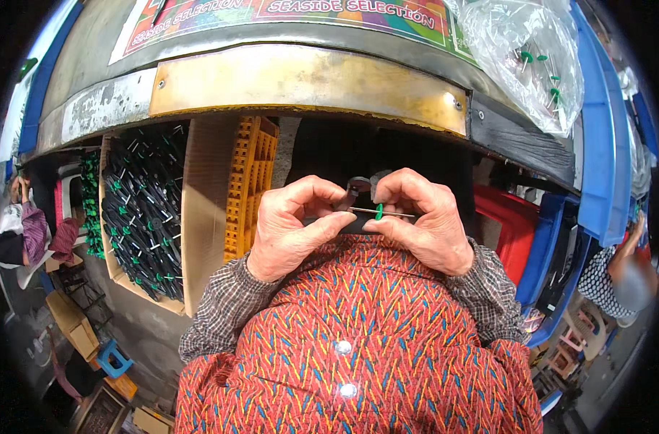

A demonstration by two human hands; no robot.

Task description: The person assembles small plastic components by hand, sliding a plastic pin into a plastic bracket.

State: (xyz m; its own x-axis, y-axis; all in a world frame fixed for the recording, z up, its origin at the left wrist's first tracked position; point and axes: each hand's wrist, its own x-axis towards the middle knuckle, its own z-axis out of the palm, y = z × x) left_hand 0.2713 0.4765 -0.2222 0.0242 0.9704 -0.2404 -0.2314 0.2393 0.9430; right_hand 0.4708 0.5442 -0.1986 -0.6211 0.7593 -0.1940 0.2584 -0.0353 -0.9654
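In front of my body, a thin metal rod (364, 210) runs sideways between my two hands. A small green disc (379, 211) sits on the rod, seen nearly edge-on. My left hand (286, 228) is closed in a pinch at the rod's left end. My right hand (438, 224) is closed too, its thumb tip close to the green disc and the rod's right end reaching past the fingers. Just beyond the fingertips is a dark, ring-shaped piece (357, 185); whether the fingers touch it I cannot tell.
On the left, a cardboard box (192, 217) holds many black parts with green discs and metal rods, beside a yellow plastic crate (251, 184). The worktable edge (307, 76) crosses ahead. A clear bag (521, 61) of green-headed pins lies far right, near blue crates (605, 130) and a red bin (514, 231).
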